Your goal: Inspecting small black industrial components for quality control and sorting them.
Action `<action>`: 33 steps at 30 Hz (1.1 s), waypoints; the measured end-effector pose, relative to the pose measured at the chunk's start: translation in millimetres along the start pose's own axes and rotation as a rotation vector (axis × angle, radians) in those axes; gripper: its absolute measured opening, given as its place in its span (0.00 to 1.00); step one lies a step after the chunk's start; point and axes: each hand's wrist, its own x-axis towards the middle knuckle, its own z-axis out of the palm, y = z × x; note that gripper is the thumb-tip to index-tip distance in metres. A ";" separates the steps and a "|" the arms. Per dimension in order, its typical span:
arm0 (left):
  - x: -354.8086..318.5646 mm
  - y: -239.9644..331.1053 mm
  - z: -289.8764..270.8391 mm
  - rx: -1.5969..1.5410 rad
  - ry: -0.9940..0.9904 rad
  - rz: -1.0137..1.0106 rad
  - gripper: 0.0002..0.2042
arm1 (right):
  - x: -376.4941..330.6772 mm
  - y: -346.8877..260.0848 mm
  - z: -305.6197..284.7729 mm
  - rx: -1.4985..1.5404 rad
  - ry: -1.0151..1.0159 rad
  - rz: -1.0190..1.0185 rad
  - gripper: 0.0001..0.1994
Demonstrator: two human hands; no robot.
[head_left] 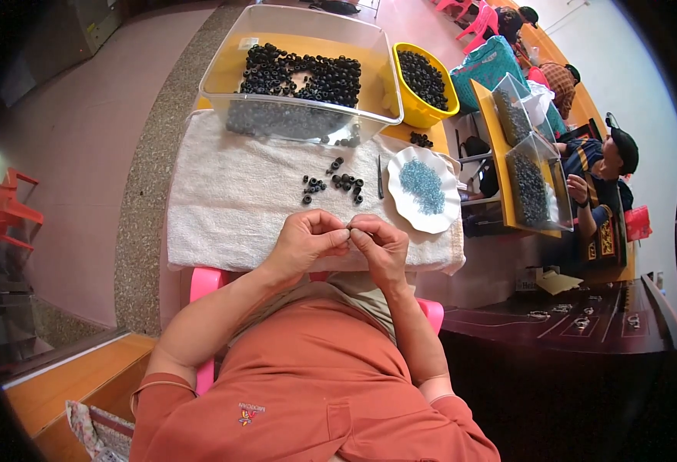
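My left hand [308, 242] and my right hand [379, 243] meet over the near part of a white towel [223, 192]. The fingertips of both are pinched together around something too small and too covered to name. Just beyond them lie several small black ring-shaped parts [347, 183] in loose groups on the cloth. A thin dark tool [380, 177], perhaps tweezers, lies to their right. Next to it, a white scalloped plate [451, 202] holds a spread of small clear bluish pieces [423, 185].
A clear plastic bin [223, 92] of black parts stands at the table's far side. Right of it is a yellow basket [423, 117] with more. Farther right, clear boxes [542, 150] stand on another table, where a person [604, 165] sits. Red chair [7, 204] at far left.
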 end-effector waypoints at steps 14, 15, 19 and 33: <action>0.1 -0.5 1.2 0.038 0.049 0.017 0.05 | -2.2 -0.5 -4.3 -0.033 -0.088 -0.011 0.12; 0.1 -0.3 1.6 0.025 0.057 0.013 0.06 | -2.6 0.4 -5.1 -0.033 -0.087 -0.010 0.12; 0.4 0.1 0.5 0.032 0.063 0.012 0.07 | -1.8 1.8 -4.4 -0.049 -0.098 -0.015 0.14; -0.8 1.4 2.2 0.026 0.088 0.008 0.08 | -1.7 4.9 -2.1 -0.225 -0.102 -0.100 0.15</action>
